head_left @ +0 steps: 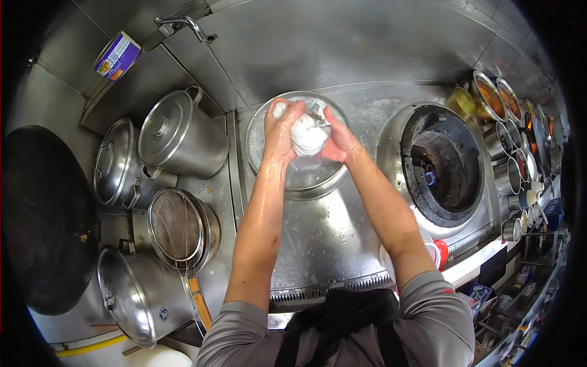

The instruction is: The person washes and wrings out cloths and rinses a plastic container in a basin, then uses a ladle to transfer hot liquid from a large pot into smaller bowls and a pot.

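I have a wadded white cloth (309, 137) bunched up between my two hands, over the round metal basin (306, 194). My left hand (280, 136) is on the cloth's left side, its fingers bent and pressed in around the folds, with a bit of white bulging out beside them. My right hand (340, 142) cups the other side, palm against the bundle and thumb raised along it; its remaining fingers are partly hidden by the cloth, so I cannot tell how tightly they close. My left forearm looks wet.

To the right of the basin stands the round stove burner (443, 162), a small blue flame (431, 178) showing inside. To the basin's left is a tall lidded pot (189, 137), and below that pot, left of the basin too, lies a mesh strainer (175, 226). The faucet (183, 24) sticks out from the wall beyond the basin, up to its left.
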A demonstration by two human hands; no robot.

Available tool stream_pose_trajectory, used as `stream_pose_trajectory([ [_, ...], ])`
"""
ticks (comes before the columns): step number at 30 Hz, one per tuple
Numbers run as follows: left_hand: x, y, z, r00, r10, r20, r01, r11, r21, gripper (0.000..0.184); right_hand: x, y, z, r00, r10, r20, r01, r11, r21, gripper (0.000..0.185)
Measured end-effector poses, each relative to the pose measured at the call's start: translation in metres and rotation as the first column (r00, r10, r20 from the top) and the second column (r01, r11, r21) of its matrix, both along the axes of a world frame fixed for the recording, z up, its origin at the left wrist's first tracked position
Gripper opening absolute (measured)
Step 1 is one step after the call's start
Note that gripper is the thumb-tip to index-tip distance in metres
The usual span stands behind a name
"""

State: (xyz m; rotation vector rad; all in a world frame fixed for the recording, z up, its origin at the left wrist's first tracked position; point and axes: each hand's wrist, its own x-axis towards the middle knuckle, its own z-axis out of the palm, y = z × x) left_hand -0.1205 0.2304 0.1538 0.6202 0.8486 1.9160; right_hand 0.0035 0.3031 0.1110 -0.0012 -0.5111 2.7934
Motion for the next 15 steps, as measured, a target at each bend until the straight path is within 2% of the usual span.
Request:
stream_pose_trajectory([
  [1,-0.001,0.002,0.003,1.0,0.001,0.003,-0.001,1.0,-0.008,0.024,0.002,0.001,-0.005,1.0,0.001,0.003,-0.001,1.0,-0.008,0.078],
  [3,-0.005,0.007,0.003,0.972,-0.042,-0.229,0.036,0.999,-0.03,0.024,0.007,0.001,-0.006,0.976,0.214,0.04,-0.218,0.963,0.159,0.077],
  [4,-0.011,0.012,-0.001,0.941,-0.067,-0.331,0.059,0.998,-0.037,0.024,0.006,0.005,0.004,0.958,0.272,0.088,-0.286,0.911,0.298,0.066],
  [5,-0.018,0.017,-0.002,0.941,-0.071,-0.33,0.061,0.997,-0.041,0.024,0.004,0.004,0.004,0.959,0.271,0.087,-0.284,0.913,0.294,0.066],
  [7,-0.029,0.021,-0.004,0.77,-0.147,-0.621,0.082,0.988,-0.132,0.023,-0.003,-0.003,0.005,0.941,0.019,0.339,-0.19,0.858,0.478,0.055],
  [8,-0.032,0.021,-0.005,0.734,-0.164,-0.659,0.044,0.98,-0.195,0.022,-0.005,-0.006,0.007,0.895,-0.029,0.446,-0.209,0.855,0.475,0.056],
  [9,-0.034,0.023,-0.01,0.736,-0.162,-0.658,0.041,0.98,-0.196,0.022,-0.008,-0.006,0.008,0.894,-0.026,0.447,-0.212,0.855,0.474,0.056],
  [11,-0.035,0.025,-0.02,0.544,-0.152,-0.825,-0.085,0.968,-0.235,0.018,-0.013,-0.01,0.007,0.807,-0.317,0.498,-0.243,0.59,0.77,0.065],
  [12,-0.034,0.025,-0.026,0.544,-0.154,-0.825,-0.085,0.968,-0.237,0.018,-0.017,-0.022,0.0,0.743,-0.542,0.392,-0.053,0.536,0.842,0.067],
  [13,-0.032,0.027,-0.033,0.482,-0.165,-0.86,-0.158,0.949,-0.271,0.017,-0.024,-0.025,-0.009,0.742,-0.544,0.392,-0.052,0.536,0.843,0.067],
  [14,-0.029,0.03,-0.039,0.42,-0.178,-0.89,-0.232,0.927,-0.295,0.018,-0.03,-0.026,-0.018,0.609,-0.692,0.387,-0.17,0.363,0.916,0.069],
  [15,-0.028,0.034,-0.049,0.422,-0.17,-0.891,-0.23,0.93,-0.287,0.018,-0.037,-0.024,-0.029,0.468,-0.821,0.325,-0.313,0.19,0.93,0.071],
])
